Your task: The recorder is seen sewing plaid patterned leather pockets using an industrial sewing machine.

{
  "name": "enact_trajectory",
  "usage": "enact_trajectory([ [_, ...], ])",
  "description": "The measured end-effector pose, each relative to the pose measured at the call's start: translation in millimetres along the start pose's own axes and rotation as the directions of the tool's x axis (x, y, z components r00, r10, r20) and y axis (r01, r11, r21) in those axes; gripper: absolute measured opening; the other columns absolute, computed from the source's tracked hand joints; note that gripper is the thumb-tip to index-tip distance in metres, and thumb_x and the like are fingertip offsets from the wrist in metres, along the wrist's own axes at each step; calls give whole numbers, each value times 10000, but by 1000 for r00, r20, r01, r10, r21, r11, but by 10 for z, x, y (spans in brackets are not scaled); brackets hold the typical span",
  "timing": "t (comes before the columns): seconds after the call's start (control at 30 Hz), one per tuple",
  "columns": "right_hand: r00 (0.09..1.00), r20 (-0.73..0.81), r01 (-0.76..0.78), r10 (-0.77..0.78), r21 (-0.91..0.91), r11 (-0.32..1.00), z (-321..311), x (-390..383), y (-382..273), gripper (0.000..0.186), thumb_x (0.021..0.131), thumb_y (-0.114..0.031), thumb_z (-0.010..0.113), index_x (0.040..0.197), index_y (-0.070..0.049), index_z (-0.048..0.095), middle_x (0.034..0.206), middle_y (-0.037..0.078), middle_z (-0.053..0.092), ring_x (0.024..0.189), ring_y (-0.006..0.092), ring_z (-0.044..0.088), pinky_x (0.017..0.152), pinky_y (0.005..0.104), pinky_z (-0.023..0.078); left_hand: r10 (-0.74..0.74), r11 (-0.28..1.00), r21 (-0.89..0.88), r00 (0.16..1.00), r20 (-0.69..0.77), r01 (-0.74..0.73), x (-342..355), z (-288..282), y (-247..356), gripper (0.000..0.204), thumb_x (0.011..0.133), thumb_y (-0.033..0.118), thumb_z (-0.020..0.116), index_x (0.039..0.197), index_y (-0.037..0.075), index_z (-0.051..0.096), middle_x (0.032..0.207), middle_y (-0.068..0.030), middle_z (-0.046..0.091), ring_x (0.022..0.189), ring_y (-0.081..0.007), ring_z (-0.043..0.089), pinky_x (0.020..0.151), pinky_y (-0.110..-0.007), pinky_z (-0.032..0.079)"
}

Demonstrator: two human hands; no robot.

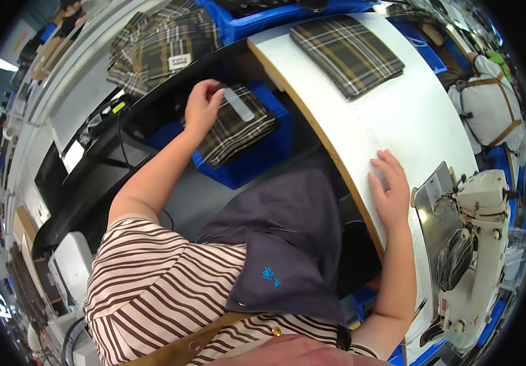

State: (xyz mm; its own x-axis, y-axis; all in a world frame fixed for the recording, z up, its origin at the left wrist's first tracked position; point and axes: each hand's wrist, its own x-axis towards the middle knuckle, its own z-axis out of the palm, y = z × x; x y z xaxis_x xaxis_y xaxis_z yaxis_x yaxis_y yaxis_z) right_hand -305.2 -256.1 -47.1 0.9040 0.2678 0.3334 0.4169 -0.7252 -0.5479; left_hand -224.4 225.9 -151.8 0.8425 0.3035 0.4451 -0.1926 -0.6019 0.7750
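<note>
My left hand (203, 108) reaches over a folded stack of dark plaid cloth (232, 134). Thumb and forefinger come together at the upper end of a pale grey strip (239, 105), which lies slanted across the stack. The stack sits in a blue bin (281, 131) beside my lap. On the white curved tabletop (421, 116) rests my right hand (391, 189), fingers apart and holding nothing. Farther up that tabletop lies a flat folded plaid piece (348, 55).
A sewing machine (479, 238) stands right of my right hand, with a dark bundle (455, 260) against it. Rumpled plaid cloth (165, 46) with a white label lies at the far left. Another blue bin (275, 21) is at the far edge. A dark apron (287, 226) covers my lap.
</note>
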Motion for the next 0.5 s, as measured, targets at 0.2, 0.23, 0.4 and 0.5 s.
enact_trajectory([
  [0.2, 1000, -13, 12, -12, -48, 999, -246, -237, 136, 213, 911, -84, 714, 1119, -50, 743, 1282, 109, 715, 1279, 318, 637, 1071, 417, 509, 597, 764, 76, 746, 294, -641, 843, 966, 1607, 300, 950, 329, 737, 1187, 144, 748, 1183, -56, 739, 1092, -282, 676, 900, -396, 562],
  [0.23, 997, -79, -8, 6, -33, 999, -269, -291, 197, 183, 914, -83, 711, 1088, -44, 748, 1242, 114, 730, 1233, 316, 663, 1036, 412, 529, 653, 706, 41, 672, 350, -707, 953, 1169, 1763, 309, 948, 332, 738, 1195, 147, 749, 1186, -53, 741, 1097, -288, 675, 900, -402, 564],
  [0.4, 968, -243, -67, 66, 3, 998, -330, -308, 241, 100, 922, -90, 705, 988, -25, 743, 1075, 140, 745, 1035, 317, 700, 885, 405, 556, 628, 472, 144, 447, 637, -870, 1229, 1859, 2175, 234, 965, 305, 708, 1117, 133, 753, 1113, -56, 740, 1057, -301, 693, 887, -421, 570],
  [0.5, 965, -254, -50, 61, 50, 998, -388, -273, 275, 89, 925, -97, 706, 960, -21, 737, 1006, 138, 741, 967, 319, 694, 833, 405, 553, 478, 387, 219, 398, 783, -896, 1314, 2006, 2265, 165, 959, 256, 681, 1023, 117, 741, 1013, -61, 729, 990, -306, 694, 826, -439, 571],
])
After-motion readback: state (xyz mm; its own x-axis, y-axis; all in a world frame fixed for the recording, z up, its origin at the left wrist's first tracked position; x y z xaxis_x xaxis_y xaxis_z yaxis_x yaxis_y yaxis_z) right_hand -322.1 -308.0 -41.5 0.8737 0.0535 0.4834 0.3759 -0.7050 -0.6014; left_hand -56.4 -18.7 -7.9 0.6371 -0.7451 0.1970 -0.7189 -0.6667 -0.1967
